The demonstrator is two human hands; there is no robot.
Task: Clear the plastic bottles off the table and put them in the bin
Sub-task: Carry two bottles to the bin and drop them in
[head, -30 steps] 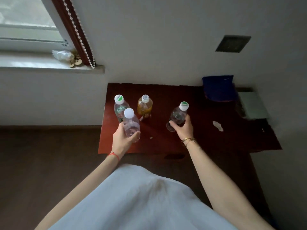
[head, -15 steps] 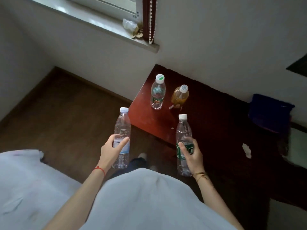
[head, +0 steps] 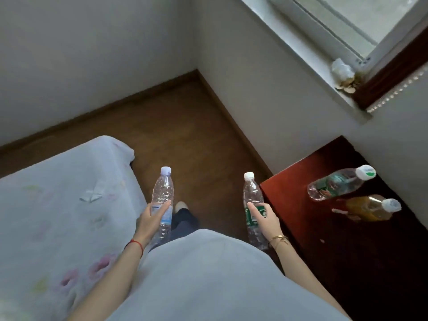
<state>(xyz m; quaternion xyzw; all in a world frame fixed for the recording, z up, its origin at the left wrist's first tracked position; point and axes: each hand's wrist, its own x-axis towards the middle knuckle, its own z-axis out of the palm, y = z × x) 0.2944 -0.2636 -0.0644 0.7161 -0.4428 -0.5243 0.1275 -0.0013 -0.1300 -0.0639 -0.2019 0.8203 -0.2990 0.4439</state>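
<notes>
Bottles are off the bench in both hands, held upright over the floor. The left hand [head: 150, 220] wraps around a clear bottle [head: 162, 202]; the right hand [head: 264, 220] grips a green-labelled bottle [head: 253, 205]. Two more bottles [head: 340, 184] stand on the bench [head: 289, 181].

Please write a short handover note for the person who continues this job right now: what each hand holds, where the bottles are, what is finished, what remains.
Left hand: closed around a clear bottle with a pale label, upright, over the floor.
Right hand: closed around a clear bottle with a green label, upright, beside the table's corner.
On the red-brown table: a clear green-capped bottle and an amber bottle, both standing.
Done: two bottles lifted off.
Left: bin both held bottles, then fetch the other two. No bin is in view.
</notes>
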